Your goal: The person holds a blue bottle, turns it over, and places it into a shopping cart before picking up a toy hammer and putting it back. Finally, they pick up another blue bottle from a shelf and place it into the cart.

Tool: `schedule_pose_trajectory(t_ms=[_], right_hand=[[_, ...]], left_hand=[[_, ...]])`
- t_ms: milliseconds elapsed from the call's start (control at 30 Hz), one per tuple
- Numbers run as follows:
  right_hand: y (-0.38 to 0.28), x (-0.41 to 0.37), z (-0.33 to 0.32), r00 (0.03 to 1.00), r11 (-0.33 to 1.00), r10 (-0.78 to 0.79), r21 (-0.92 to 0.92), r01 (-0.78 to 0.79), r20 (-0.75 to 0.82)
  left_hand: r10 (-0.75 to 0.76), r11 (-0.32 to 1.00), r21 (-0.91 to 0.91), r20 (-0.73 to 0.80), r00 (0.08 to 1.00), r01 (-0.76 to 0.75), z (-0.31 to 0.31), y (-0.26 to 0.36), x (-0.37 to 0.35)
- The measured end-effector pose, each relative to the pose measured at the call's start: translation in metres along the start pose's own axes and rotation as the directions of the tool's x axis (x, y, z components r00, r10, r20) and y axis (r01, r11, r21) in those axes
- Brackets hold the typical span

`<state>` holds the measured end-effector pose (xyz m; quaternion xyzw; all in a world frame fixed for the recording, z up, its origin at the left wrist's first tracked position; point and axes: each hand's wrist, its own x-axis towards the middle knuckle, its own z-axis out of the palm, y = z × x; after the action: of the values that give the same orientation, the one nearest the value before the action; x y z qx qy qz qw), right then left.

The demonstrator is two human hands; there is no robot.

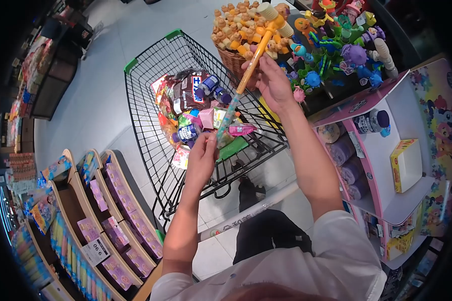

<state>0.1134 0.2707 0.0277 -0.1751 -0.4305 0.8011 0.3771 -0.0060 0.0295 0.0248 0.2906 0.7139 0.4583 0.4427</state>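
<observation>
A long toy hammer (256, 59) with a cream and yellow head and a clear tube of coloured bits slants over the shopping cart (148, 110). Its lower end is pinched in my left hand (203, 153). Higher up, the orange part of the stick rests against my right hand (274, 83), whose fingers are partly behind it. Below in the cart lie a brown bag (184, 93), dark purple-capped bottles (188, 132), a pink packet (241, 129) and other colourful packages.
Past the cart stands a wicker basket (231, 61) of yellow-orange toys, beside a rack of colourful toys (354, 54). A pink and white display shelf (376, 195) is at the right. Curved shelves (80, 213) with purple packets stand at the lower left.
</observation>
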Motion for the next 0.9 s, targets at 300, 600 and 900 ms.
schedule_pose_trajectory(t_ms=[300,600,900], right_hand=[[-0.004,-0.001,-0.008,0.991,0.985,-0.133,0.114,0.132,0.0],[0.0,-0.009,0.016,0.982,0.994,0.011,0.106,-0.031,0.187],[0.007,-0.004,0.009,0.997,0.992,0.029,0.122,-0.039,0.077]], left_hand=[[0.465,0.705,0.666,-0.175,0.868,-0.243,-0.001,-0.001,-0.003],[0.679,0.517,0.786,-0.134,0.722,-0.339,0.0,0.006,-0.002],[0.638,0.609,0.68,-0.114,0.762,-0.408,0.004,0.012,-0.01]])
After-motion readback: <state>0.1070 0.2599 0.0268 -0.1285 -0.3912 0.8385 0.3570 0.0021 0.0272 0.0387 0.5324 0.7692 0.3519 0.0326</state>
